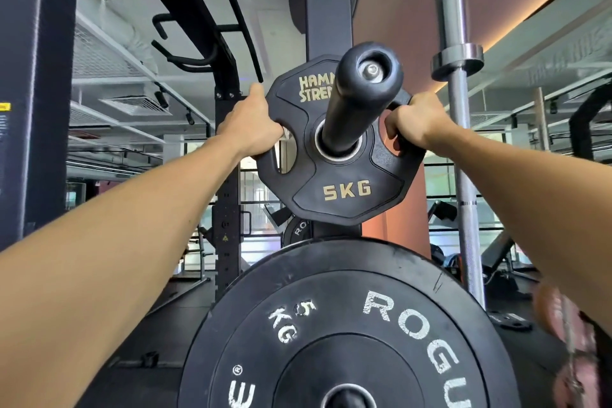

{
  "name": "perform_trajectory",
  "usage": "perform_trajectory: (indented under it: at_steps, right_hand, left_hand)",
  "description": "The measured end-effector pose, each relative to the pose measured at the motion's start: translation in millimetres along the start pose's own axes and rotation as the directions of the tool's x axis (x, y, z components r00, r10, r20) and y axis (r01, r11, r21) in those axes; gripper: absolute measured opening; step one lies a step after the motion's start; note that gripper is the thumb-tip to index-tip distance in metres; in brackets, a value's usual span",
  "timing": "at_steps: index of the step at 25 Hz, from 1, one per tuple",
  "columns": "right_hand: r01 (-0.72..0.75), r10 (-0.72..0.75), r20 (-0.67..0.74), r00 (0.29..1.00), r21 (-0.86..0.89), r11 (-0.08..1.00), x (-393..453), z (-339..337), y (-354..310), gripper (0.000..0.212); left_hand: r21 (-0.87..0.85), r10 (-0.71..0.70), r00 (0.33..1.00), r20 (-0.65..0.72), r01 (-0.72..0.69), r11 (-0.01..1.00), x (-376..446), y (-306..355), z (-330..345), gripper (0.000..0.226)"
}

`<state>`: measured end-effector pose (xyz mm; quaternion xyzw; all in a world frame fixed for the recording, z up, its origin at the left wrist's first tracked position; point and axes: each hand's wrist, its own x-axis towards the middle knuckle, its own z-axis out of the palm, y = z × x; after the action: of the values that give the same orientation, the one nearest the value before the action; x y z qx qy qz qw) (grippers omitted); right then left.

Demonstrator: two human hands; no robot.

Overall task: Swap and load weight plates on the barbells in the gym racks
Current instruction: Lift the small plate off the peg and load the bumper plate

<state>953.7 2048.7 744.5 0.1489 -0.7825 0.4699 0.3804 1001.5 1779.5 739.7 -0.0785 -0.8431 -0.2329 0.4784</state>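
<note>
Both our hands, left hand (255, 124) and right hand (410, 122), grip 5kg plate (346, 190) on black peg (359, 99) (fingers through slots). Risk: plate tilts, binds, drops onto Rogue plate (347, 325).

The 5 kg grip plate (341, 175) is matte black with gold lettering and a pale steel ring round its bore. The storage peg (361, 99) through it is black, with a silvery bolt at its tip. Below, the Rogue bumper plate (347, 334) is black with worn, chalky white lettering. The upright barbell (458, 142) is bare grey steel. The rack post (227, 209) is black, the wall (407, 209) behind terracotta.
</note>
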Motion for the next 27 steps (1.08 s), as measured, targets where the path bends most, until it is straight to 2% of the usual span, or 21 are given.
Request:
perform_trajectory:
  at_steps: [5, 8, 10, 13, 16, 18, 20, 23, 27]
  right_hand:
    - [-0.020, 0.019, -0.015, 1.000, -0.070, 0.997, -12, 2, -1, 0.013]
    - [-0.091, 0.096, 0.037, 0.995, -0.110, 0.990, -38, 0, 6, 0.027]
    - [-0.098, 0.117, 0.122, 0.986, -0.151, 0.984, -60, -1, 20, 0.049]
    - [-0.091, 0.123, 0.176, 0.977, -0.180, 0.980, -100, -2, 46, 0.092]
    - [-0.088, 0.151, 0.232, 0.961, -0.260, 0.962, -149, 2, 83, 0.115]
    - [-0.113, 0.184, 0.257, 0.949, -0.268, 0.957, -178, 4, 114, 0.124]
    - [-0.167, 0.230, 0.242, 0.943, -0.254, 0.953, -206, 2, 148, 0.128]
    - [-0.287, 0.321, 0.171, 0.932, -0.195, 0.938, -241, 3, 186, 0.117]
    - [-0.393, 0.404, 0.077, 0.911, -0.125, 0.911, -244, 12, 205, 0.120]
  left_hand:
    - [-0.006, 0.012, 1.000, 0.011, -0.012, 1.000, -16, 0, 2, 0.036]
    - [-0.085, 0.001, 0.991, 0.135, 0.011, 0.996, -44, -9, 1, 0.036]
    - [-0.062, -0.051, 0.975, 0.216, 0.066, 0.996, -70, -22, 4, 0.046]
    - [-0.007, -0.087, 0.929, 0.361, 0.096, 0.995, -115, -45, 13, 0.065]
    - [-0.040, -0.181, 0.855, 0.485, 0.229, 0.973, -169, -72, 19, 0.093]
    - [-0.057, -0.264, 0.832, 0.489, 0.332, 0.942, -206, -94, 27, 0.104]
    - [-0.089, -0.328, 0.831, 0.450, 0.407, 0.909, -239, -114, 40, 0.106]
    - [-0.169, -0.390, 0.859, 0.330, 0.461, 0.871, -265, -130, 60, 0.108]
    - [-0.231, -0.436, 0.870, 0.230, 0.485, 0.844, -279, -144, 75, 0.098]
